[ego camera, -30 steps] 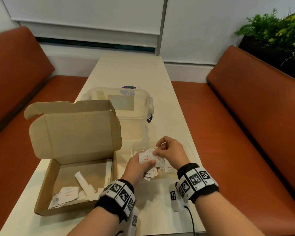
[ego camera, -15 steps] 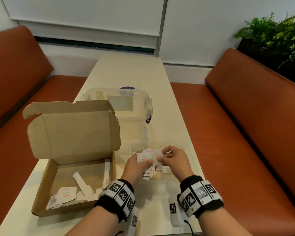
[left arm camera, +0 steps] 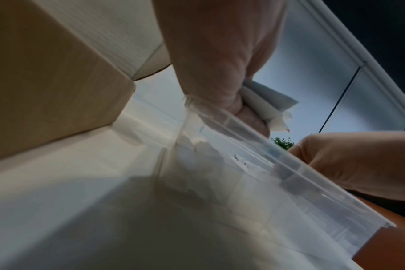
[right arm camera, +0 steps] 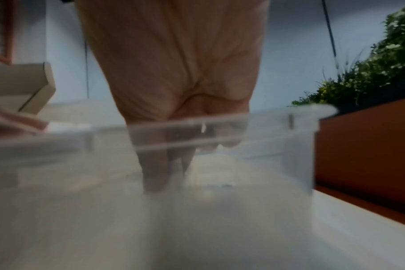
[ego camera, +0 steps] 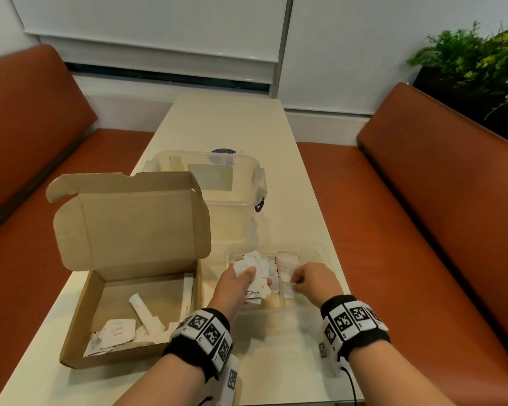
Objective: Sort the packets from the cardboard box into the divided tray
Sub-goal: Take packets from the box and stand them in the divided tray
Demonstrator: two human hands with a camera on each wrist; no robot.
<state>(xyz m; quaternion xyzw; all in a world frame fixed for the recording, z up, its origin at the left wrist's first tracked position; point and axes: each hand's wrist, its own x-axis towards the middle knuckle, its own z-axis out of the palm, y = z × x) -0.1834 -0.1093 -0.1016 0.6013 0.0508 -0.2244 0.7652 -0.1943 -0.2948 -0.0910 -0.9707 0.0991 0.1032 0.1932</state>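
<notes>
The open cardboard box (ego camera: 79, 317) stands at the left with several white packets (ego camera: 118, 332) and a long stick packet (ego camera: 144, 313) on its floor. To its right lies the clear divided tray (ego camera: 326, 259), with packets in its left and middle compartments. My left hand (ego camera: 248, 272) hovers over the tray's left part and grips a bunch of white packets (ego camera: 247, 263); the left wrist view shows the same bunch of packets (left arm camera: 268, 102) in that hand. My right hand (ego camera: 294, 284) reaches down into the middle compartment, pinching one white packet (ego camera: 289, 291). In the right wrist view its fingers (right arm camera: 160, 175) sit behind the tray rim (right arm camera: 185, 131), blurred.
A clear lidded storage bin (ego camera: 217, 183) stands behind the box and the tray on the long pale table (ego camera: 226, 124). Orange benches (ego camera: 440, 218) run along both sides. A green plant (ego camera: 481, 60) is at the far right. The raised box lid (ego camera: 129, 224) stands left of my left hand.
My right hand took a packet from the bunch in my left hand, then moved right and down into the tray. The left hand stayed nearly where it was.
</notes>
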